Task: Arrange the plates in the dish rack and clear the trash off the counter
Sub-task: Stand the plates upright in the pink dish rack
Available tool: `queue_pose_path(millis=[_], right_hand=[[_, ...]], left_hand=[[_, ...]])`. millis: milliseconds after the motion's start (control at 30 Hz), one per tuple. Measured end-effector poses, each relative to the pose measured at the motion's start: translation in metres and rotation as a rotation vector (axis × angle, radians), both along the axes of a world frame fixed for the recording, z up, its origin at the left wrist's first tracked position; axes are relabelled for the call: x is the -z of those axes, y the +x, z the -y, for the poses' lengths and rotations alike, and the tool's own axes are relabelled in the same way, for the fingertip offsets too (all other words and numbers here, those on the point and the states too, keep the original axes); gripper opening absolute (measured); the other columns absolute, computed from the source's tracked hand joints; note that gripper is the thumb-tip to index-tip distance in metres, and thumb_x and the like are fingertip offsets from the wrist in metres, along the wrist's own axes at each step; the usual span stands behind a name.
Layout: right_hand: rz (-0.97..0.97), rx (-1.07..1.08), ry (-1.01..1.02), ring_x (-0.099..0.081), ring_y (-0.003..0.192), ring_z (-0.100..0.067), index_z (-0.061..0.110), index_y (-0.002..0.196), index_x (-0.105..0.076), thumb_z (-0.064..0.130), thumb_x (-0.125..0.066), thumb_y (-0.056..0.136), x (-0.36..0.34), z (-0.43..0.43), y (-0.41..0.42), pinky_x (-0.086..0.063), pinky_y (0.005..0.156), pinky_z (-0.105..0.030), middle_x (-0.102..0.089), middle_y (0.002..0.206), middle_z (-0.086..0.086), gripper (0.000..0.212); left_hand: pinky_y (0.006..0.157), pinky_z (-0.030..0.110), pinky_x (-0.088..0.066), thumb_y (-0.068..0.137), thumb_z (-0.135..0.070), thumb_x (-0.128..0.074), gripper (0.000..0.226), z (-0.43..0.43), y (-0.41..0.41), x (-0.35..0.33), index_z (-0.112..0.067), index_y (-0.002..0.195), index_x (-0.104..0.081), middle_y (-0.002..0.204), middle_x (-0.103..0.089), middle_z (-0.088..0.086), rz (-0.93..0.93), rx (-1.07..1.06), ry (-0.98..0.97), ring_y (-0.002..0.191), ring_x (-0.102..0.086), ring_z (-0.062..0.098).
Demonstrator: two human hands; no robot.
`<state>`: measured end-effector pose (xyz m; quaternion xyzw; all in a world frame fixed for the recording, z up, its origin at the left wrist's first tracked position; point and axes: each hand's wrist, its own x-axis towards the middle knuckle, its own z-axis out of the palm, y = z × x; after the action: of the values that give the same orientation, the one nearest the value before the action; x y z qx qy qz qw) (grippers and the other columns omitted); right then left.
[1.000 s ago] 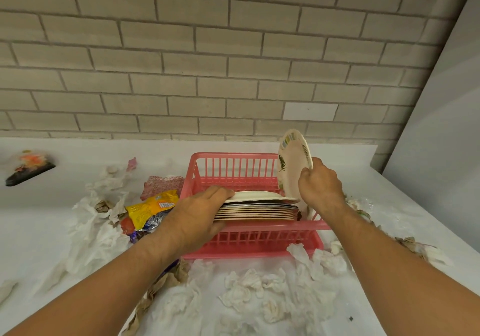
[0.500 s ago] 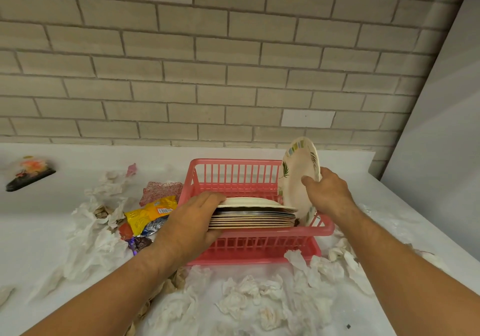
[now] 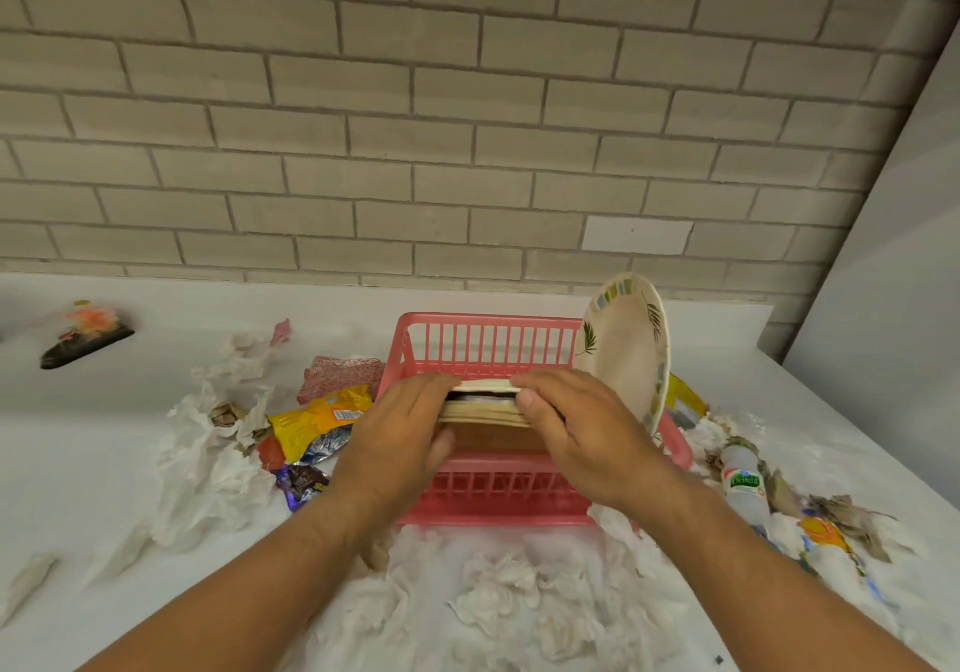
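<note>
A pink plastic dish rack [image 3: 483, 344] stands on the white counter [image 3: 78, 442]. One leaf-patterned plate [image 3: 626, 354] stands on edge at the rack's right end, free of either hand. A stack of plates [image 3: 485, 406] lies flat over the rack. My left hand [image 3: 400, 437] grips the stack's left side, thumb underneath. My right hand [image 3: 576, 427] grips its right side, fingers over the top plate. Crumpled white tissues [image 3: 498, 583] lie in front of the rack.
Left of the rack lie a yellow snack wrapper [image 3: 319, 416], foil wrappers [image 3: 304, 479] and more tissues [image 3: 208, 458]. A small plastic bottle [image 3: 745, 489] and brown scraps [image 3: 847, 515] lie at the right. A dark tray [image 3: 85, 338] sits far left. A brick wall runs behind.
My right hand let go of the upright leaf-patterned plate, which stays standing at the rack's right end, and moved left onto the plate stack. My left hand kept its hold.
</note>
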<state>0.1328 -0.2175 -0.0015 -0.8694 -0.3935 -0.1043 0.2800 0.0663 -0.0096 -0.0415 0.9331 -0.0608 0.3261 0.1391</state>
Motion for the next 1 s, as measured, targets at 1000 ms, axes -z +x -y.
queue_pose_path(millis=[1000], right_hand=[[-0.137,0.139,-0.014,-0.058,0.085,-0.010,0.037,0.092,-0.060,0.045,-0.037,0.100,-0.051,-0.030,0.064,-0.046,0.071,-0.029,-0.064,0.089,0.012,0.025]], left_hand=[[0.082,0.029,-0.042,0.078,-0.037,-0.064,0.032,-0.024,0.075,-0.064,-0.034,0.105,-0.048,0.110,-0.053,-0.014,-0.220,0.133,0.049,0.102,-0.053,0.015]])
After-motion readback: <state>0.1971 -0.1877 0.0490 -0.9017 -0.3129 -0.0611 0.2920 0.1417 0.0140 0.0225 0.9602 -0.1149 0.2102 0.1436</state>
